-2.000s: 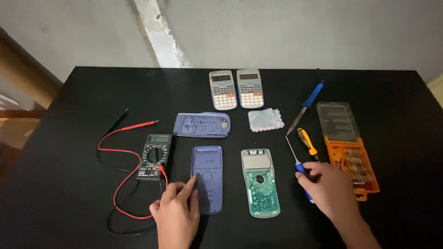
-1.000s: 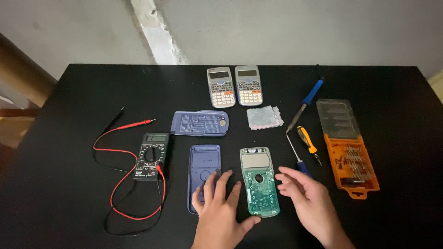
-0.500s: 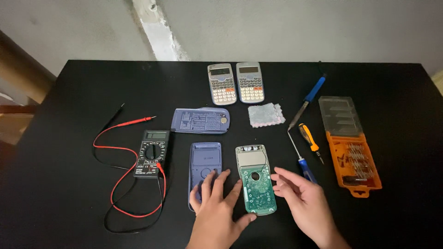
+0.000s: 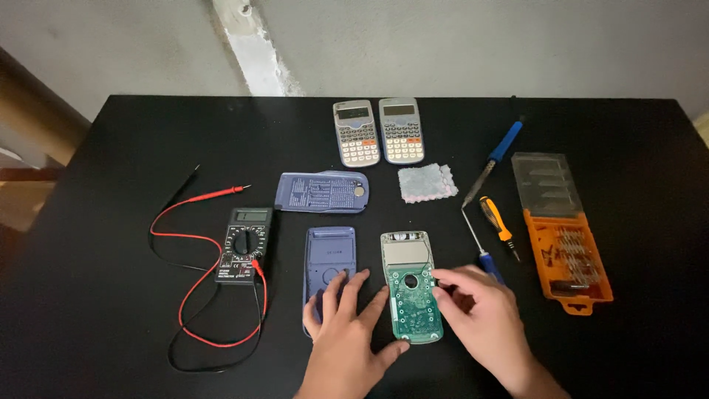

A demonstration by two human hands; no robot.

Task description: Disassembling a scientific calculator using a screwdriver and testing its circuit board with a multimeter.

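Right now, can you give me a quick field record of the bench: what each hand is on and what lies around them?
left hand: fingers spread on the blue calculator shell
right hand: fingertips at the right edge of the green circuit board
left of the hands: black multimeter with red and black leads
right of the hands: blue-handled screwdriver, orange screwdriver, orange bit case
far side: two calculators, blue cover, cloth, soldering iron

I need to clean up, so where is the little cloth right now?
The pale cloth lies mid-table, just below the two grey calculators, between the blue cover and the soldering iron.
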